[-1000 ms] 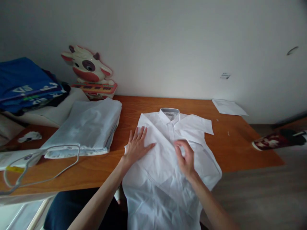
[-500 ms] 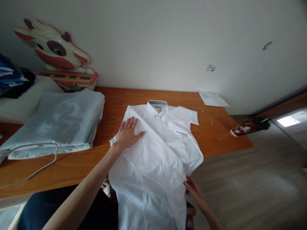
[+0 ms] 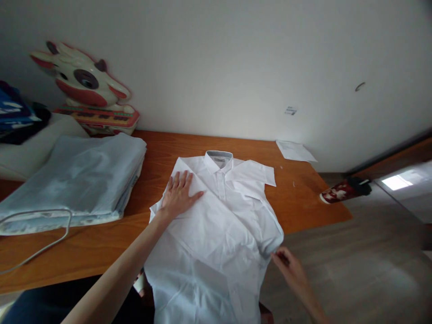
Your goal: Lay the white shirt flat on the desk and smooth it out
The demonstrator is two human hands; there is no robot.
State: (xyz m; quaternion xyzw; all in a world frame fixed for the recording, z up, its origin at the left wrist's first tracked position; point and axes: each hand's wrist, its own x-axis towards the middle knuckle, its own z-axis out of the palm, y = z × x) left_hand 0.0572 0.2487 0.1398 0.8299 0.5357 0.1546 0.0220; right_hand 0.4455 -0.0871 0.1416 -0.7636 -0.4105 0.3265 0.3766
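A white short-sleeved shirt [image 3: 216,225] lies collar-away on the wooden table, its lower part hanging over the front edge. One front panel runs diagonally across it, with creases near the lower right. My left hand [image 3: 178,194] rests flat on the shirt's left chest, fingers stretched and thumb out. At the lower right side of the shirt is my right hand [image 3: 288,264]. Its thumb and fingertips are closed together on the shirt's side edge, beyond the front of the table. The collar [image 3: 218,161] stands up, and the right sleeve [image 3: 258,173] is spread out.
Left of the shirt sits a folded pale cloth [image 3: 84,175] with a cable [image 3: 64,231] over its front. Behind it stands a cow-shaped toy keyboard [image 3: 91,94]. A paper [image 3: 295,151] and a dark red cup [image 3: 344,190] are at the right end of the table [image 3: 303,198].
My right hand has moved up and right along the shirt's side, and that edge is drawn outward. My left hand stays flat on the chest. The view has tilted slightly upward.
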